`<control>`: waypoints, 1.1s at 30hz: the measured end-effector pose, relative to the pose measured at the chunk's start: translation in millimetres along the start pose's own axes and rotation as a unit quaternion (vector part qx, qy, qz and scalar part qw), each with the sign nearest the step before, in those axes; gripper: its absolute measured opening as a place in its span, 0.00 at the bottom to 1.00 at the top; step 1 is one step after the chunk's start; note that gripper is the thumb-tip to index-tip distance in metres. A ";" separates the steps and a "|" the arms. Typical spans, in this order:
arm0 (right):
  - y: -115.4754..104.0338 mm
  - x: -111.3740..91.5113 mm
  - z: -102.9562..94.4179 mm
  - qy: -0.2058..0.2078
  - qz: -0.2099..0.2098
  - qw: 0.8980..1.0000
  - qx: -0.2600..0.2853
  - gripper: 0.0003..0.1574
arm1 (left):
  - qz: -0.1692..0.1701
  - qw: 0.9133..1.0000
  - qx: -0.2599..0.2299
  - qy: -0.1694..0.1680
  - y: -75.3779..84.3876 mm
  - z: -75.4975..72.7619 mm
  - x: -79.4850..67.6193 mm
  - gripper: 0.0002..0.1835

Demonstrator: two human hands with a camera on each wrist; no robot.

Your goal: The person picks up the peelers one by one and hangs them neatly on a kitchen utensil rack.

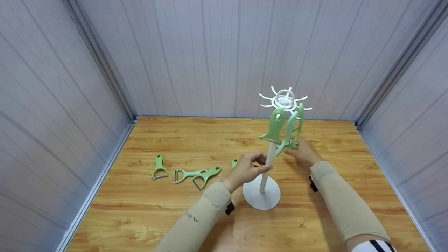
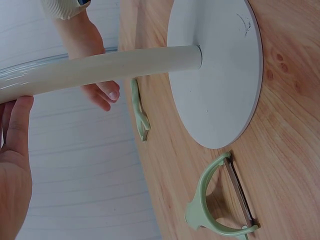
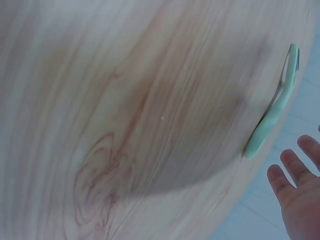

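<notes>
Three glossy green plastic peelers (image 1: 275, 124) were already hung on the white, spoke-like hook rack (image 1: 282, 102); at least four metal-bladed green peelers (image 1: 159, 163) (one partly hidden) lay unhung on the wood-grained table (image 1: 140, 217) — under half done, it was judged. The smooth cylindrical white post (image 1: 264, 183) was pinched by the left hand (image 1: 246, 171); the right hand (image 1: 303, 152) was held beside the hung peelers, fingers spread — contact could not be told.

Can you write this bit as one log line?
left hand: holds white pole | right hand: beside hanging peelers | more peelers: on table
</notes>
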State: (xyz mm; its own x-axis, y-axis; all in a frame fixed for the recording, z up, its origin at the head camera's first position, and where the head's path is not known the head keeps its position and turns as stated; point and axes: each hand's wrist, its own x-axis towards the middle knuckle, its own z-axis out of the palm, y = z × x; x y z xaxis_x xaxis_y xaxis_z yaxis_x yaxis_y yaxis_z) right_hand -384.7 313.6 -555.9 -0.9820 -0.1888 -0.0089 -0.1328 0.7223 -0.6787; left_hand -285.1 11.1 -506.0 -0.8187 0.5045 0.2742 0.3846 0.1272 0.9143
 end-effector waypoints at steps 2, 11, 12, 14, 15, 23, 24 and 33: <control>1.9 2.5 1.0 -0.003 0.008 1.000 -0.002 0.30 | 0.000 1.000 0.001 -0.001 -0.5 -0.3 0.3 0.08; 7.2 6.2 7.3 -0.020 0.008 1.000 -0.011 0.34 | 0.006 1.000 0.003 0.000 -2.1 -0.7 1.3 0.09; 7.3 6.1 8.2 -0.024 0.008 1.000 -0.012 0.35 | 0.006 1.000 0.003 0.000 -2.1 -0.6 1.1 0.08; 7.3 5.1 9.5 -0.032 0.006 0.999 -0.013 0.38 | 0.006 1.000 0.005 0.002 -1.9 -0.2 0.7 0.08; 7.6 4.5 9.9 -0.035 0.003 0.999 -0.018 0.38 | 0.006 1.000 0.004 0.003 -1.8 0.0 0.6 0.08; 11.6 1.2 13.2 -0.043 0.000 0.997 -0.057 0.35 | -0.001 1.000 0.007 0.004 -1.4 2.2 -0.6 0.09; 11.3 0.9 13.5 -0.042 0.005 0.997 -0.060 0.35 | -0.001 1.000 0.007 0.005 -1.0 2.2 -0.8 0.08; -5.3 -2.8 17.3 -0.039 0.024 0.996 -0.072 0.20 | 0.000 1.000 0.004 0.003 -1.8 0.9 0.7 0.08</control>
State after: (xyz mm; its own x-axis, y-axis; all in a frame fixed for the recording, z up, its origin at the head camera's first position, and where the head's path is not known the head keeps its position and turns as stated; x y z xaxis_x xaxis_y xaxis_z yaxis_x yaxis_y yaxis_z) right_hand -378.9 298.7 -565.0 -0.9751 -0.1985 -0.0988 -0.1095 0.8187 -0.5637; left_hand -286.0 12.0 -507.6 -0.8213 0.5000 0.2749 0.3870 0.1339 0.9123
